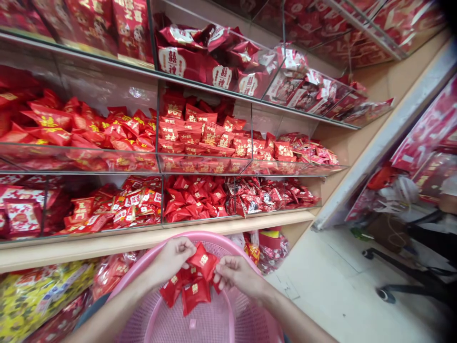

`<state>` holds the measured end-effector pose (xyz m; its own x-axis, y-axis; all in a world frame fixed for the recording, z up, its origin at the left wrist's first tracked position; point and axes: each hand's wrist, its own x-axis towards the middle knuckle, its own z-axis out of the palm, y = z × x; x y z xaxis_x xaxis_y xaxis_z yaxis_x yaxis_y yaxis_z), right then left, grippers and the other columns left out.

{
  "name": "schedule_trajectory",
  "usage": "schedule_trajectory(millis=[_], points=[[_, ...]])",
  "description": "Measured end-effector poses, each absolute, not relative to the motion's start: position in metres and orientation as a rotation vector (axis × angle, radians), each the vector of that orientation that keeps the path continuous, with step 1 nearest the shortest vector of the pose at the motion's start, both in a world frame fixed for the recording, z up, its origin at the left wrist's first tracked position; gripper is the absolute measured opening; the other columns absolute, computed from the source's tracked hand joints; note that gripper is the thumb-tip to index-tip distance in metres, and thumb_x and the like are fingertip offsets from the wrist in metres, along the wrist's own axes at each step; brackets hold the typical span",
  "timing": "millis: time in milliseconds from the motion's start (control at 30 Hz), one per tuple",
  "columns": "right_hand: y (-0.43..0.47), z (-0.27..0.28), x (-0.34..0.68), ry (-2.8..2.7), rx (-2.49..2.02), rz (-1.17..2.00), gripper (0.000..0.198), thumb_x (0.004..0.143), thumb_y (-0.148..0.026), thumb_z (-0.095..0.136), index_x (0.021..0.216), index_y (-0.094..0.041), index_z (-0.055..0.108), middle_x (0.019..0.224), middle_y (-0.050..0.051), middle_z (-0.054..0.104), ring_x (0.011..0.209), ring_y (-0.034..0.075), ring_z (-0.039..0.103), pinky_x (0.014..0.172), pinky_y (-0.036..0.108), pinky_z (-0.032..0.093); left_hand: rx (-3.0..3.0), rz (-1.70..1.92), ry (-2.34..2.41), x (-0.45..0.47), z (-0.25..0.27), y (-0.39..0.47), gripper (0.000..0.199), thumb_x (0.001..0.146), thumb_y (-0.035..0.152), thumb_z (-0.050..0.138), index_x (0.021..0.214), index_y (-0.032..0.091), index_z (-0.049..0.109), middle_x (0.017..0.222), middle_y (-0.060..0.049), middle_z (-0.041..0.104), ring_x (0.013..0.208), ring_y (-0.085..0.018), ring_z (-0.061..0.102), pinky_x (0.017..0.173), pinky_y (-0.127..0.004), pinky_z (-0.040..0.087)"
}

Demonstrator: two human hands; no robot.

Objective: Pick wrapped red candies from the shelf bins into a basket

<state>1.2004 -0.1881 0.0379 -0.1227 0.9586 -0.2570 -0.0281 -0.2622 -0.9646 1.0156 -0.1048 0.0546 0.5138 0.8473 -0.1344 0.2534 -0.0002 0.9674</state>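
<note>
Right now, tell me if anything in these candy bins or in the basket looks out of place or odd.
Nothing stands out. The left hand and right hand hold a bunch of red candy packets over the pink mesh basket. The clear shelf bins hold loosely heaped red packets, none seen spilling over.

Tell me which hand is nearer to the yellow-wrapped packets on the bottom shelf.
Left. The left hand grips the red packets over the pink basket, on the side toward the yellow-wrapped packets; the right hand holds the same bunch farther away.
</note>
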Motion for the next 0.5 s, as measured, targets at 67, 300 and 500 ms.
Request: schedule_trajectory(millis=[67,300,500], points=[[-0.181,0.037,1.204,-1.149,-1.393,1.435,0.042,0.065,-0.054,0.063,0.068,-0.015,0.049,0.059,-0.002,0.060,0.043,0.007,0.053,0.043,0.019,0.033,1.561,0.588,1.015,1.015,0.047,-0.101,0.043,0.060,0.050,0.050,0.076,0.010,0.048,0.065,-0.003,0.048,0.055,-0.011,0.045,0.053,-0.024,0.040],[-0.176,0.021,1.209,-1.421,-1.661,1.098,0.015,0.075,-0.028,0.047,0.064,-0.019,0.043,0.046,-0.007,0.048,0.037,0.011,0.053,0.036,0.019,0.029,1.512,0.418,1.179,1.014,0.032,-0.100,0.023,0.081,0.034,0.041,0.081,0.011,0.045,0.051,0.000,0.048,0.041,-0.008,0.039,0.042,-0.018,0.027],[-0.185,0.020,1.208,-1.708,-1.662,0.691,0.015,0.077,-0.018,0.044,0.063,-0.019,0.048,0.054,-0.003,0.049,0.046,0.008,0.045,0.045,0.020,0.030,1.215,0.423,1.164,1.032,0.040,-0.109,0.015,0.091,0.024,0.033,0.082,0.013,0.035,0.053,-0.001,0.051,0.044,-0.006,0.043,0.047,-0.015,0.032]])
